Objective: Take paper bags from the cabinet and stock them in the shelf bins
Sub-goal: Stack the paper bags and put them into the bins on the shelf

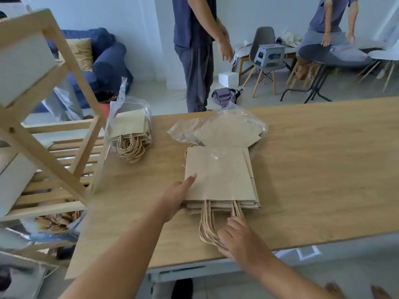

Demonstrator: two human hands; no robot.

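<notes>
A flat stack of brown paper bags (pixel 220 175) with twisted rope handles (pixel 208 223) lies on the wooden table (pixel 313 169), handles toward me. My left hand (pixel 179 196) grips the stack's near left corner, index finger laid on top. My right hand (pixel 237 236) rests on the rope handles, fingers curled over them. Behind the stack lies a crumpled clear plastic wrapper (pixel 218 128) over more brown paper. A second bundle of paper bags (pixel 129 130) sits in a clear plastic sleeve at the table's left edge.
A slatted wooden shelf unit (pixel 54 147) stands at the left, touching the table, with white bins (pixel 23 65) on it. A person (pixel 196 50) stands behind the table; another person (pixel 332 20) is at a round table with chairs at the back right.
</notes>
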